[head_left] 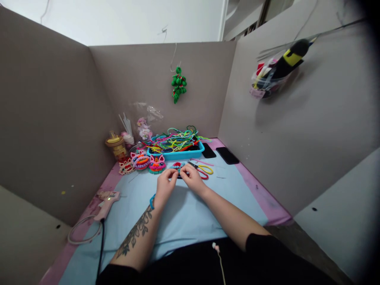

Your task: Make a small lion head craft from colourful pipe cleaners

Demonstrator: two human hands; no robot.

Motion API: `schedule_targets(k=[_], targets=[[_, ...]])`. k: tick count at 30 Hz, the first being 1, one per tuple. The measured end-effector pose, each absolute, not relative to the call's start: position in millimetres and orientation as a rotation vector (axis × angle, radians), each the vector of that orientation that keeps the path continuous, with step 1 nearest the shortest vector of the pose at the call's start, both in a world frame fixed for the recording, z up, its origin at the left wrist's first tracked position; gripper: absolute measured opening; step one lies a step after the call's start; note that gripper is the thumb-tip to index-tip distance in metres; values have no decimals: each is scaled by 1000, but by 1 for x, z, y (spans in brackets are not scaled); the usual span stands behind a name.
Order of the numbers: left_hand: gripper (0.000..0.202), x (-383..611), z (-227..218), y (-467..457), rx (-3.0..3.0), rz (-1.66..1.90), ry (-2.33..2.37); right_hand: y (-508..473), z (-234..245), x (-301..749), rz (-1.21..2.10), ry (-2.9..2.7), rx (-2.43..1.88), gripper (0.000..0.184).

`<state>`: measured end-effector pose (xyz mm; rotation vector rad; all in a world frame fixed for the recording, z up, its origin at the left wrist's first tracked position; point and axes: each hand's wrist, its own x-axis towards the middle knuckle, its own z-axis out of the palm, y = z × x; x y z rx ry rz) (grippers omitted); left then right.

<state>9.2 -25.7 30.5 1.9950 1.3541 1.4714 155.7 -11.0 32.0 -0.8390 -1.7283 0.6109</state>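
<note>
"Where was the piece being worked?"

"The small red-and-blue fuzzy piece (177, 165) sat at mid-table, just beyond the fingertips and partly hidden by them."

"And the hands?"

"The left hand (166, 183) and right hand (192, 178) met there, each closed in a pinch that seemed to grip its near edge. Whether a strand ran between them was too small to tell."

"Why hold it that way?"

"Probably because something so small needed fingertips from both sides, one steadying while the other shaped. The wrists were lifted a little, perhaps so the palms wouldn't crush it."

"What lay closest?"

"The scissors (199, 166), just beside the right hand, their red and yellow handles towards it, I'd guess for a quick reach. A pink stem (204, 162) lay behind them. Three fuzzy animal faces stood left of the hands; the middle one (140, 160) touched or nearly touched its neighbours."

"And farther out?"

"A blue tray (178, 157) heaped with coloured stems (179, 141), straight ahead, likely so either hand could pick from it. Two dark phones, the nearer (208, 150) beside the tray. A pink glue gun (108, 204) lay well to the left, its light on, presumably kept aside from the cloth's middle."

"Anything in the way?"

"The scissors crowded the right hand, the faces bounded the left, and the gun's black cable (101, 241) ran down near the left forearm."
</note>
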Motion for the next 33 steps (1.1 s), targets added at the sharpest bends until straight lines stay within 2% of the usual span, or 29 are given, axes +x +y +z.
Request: schedule_targets(k=[6, 14, 22, 28, 33], targets=[[15, 4, 31, -24, 2144, 1351, 1408, -11, 32, 158, 525, -1799, -853, 15], [14, 2, 31, -22, 2256, 1295, 1414, -2, 23, 158, 628, -1766, -889, 14], [14, 3, 31, -23, 2464, 1139, 1409, 5, 18, 167, 574, -1922, -848, 9], [16, 0, 26, -19, 2374, 1147, 1369, 5, 21, 170, 565, -1907, -875, 11], [19, -1, 25, -16, 2289, 1000, 1309, 5, 25, 173, 602, -1860, -852, 12]])
